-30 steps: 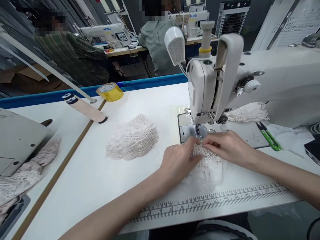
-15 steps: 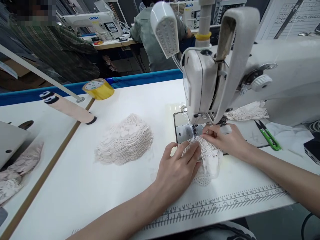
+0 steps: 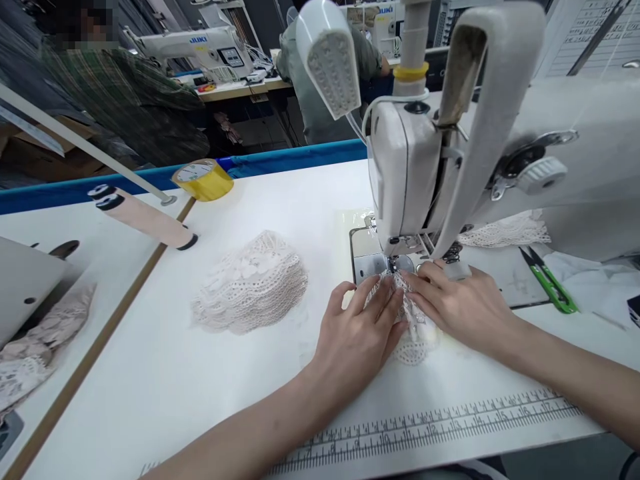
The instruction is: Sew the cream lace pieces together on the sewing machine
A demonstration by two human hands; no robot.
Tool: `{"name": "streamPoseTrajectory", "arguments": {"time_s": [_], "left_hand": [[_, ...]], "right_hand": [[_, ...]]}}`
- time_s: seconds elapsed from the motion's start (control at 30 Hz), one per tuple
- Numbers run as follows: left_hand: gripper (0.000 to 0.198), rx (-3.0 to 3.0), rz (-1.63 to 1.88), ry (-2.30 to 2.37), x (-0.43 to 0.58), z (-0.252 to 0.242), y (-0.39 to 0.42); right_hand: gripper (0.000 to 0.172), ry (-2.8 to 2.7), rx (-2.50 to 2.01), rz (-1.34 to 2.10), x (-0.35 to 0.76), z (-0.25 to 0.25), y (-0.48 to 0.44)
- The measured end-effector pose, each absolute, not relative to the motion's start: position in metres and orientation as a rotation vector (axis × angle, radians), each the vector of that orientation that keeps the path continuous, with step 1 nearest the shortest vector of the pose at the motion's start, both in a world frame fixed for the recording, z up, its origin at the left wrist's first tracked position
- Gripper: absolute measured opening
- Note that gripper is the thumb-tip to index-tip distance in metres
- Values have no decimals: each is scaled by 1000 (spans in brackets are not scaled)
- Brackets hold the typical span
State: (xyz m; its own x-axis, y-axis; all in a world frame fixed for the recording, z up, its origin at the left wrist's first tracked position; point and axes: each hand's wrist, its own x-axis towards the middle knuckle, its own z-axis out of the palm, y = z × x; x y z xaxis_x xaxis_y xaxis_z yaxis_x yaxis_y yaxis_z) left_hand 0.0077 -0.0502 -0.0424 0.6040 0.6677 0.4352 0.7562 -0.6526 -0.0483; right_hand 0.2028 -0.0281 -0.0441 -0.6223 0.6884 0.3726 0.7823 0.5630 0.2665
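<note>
A piece of white lace lies under the needle area of the white sewing machine, its scalloped edge hanging toward me. My left hand rests on the lace from the left, fingers spread and bent, tips pressing close to the presser foot. From the right, my right hand lies over the lace with its fingers stretched out flat toward the foot. Both hands cover much of the lace. A stack of similar lace pieces sits on the table to the left.
Green-handled thread snips lie right of the machine, near more lace. Yellow tape and a pinkish thread cone are at the back left. A printed ruler runs along the front edge. Two people work beyond the blue-edged table.
My right hand has gone from pinching the lace beside the foot to lying with its fingers extended over it. My left hand stays nearly in place. The view has shifted slightly.
</note>
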Motion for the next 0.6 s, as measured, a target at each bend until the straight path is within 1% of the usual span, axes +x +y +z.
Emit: {"name": "streamPoseTrajectory", "arguments": {"time_s": [0.2, 0.43, 0.6], "left_hand": [[30, -2586, -550, -1184, 10, -44, -49], [32, -2583, -517, -1217, 11, -44, -51], [31, -2579, -510, -1228, 12, -45, -52]], "right_hand": [[27, -2567, -1228, -630, 205, -44, -24], [29, -2536, -1249, -533, 205, -44, -24], [28, -2529, -1241, -552, 205, -45, -24]]}}
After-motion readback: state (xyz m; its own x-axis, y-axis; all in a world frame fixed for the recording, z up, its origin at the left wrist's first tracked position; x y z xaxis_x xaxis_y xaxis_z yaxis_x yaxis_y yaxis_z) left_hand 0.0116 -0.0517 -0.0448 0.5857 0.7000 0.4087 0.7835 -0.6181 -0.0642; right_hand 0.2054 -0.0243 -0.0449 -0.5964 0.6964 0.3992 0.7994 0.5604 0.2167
